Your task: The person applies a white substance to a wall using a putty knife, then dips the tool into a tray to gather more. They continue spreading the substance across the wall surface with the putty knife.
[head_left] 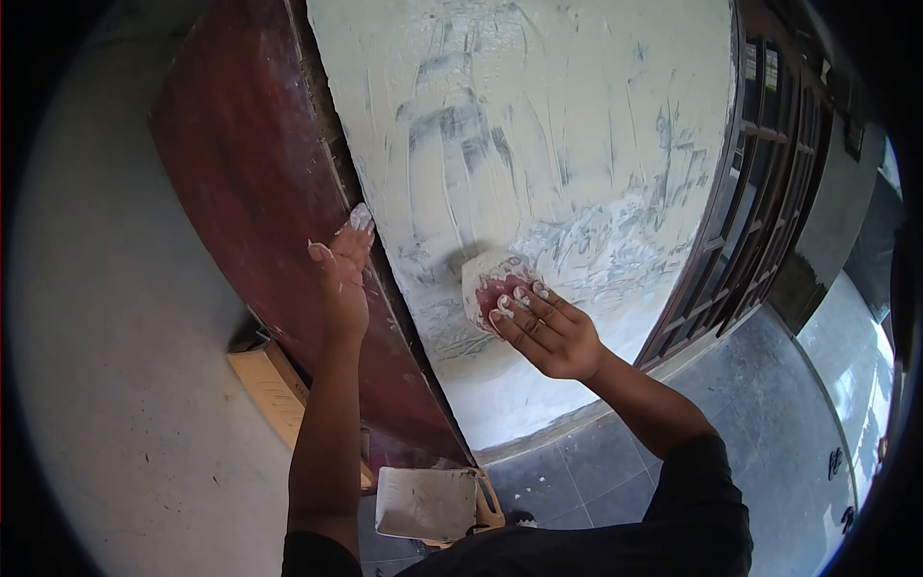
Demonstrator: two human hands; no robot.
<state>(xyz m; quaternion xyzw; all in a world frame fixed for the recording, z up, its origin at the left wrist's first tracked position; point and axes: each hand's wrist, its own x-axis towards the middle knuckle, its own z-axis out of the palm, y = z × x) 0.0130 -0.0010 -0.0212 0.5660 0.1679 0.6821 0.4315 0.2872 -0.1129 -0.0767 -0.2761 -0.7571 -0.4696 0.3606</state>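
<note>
Pressed against the wall [553, 144] is a red, putty-smeared spreader [497, 288], with my right hand [553, 332] over it, fingers laid across its face and fingertips coated white. Wet cream-white putty covers the wall in streaks, with grey patches showing through. My left hand [346, 258] is at the edge of a dark red wooden panel [250, 154], just left of the wall; its thumb is apart and its fingers are stretched out. White putty coats those fingertips, and whether they hold anything small I cannot make out.
Below stands a white tray [426, 505] with putty residue, beside a wooden chair-like piece [488, 500]. A wooden box-like piece [269, 380] sits behind my left forearm. Dark-framed windows [760, 173] border the wall at right, above grey floor tiles [596, 466].
</note>
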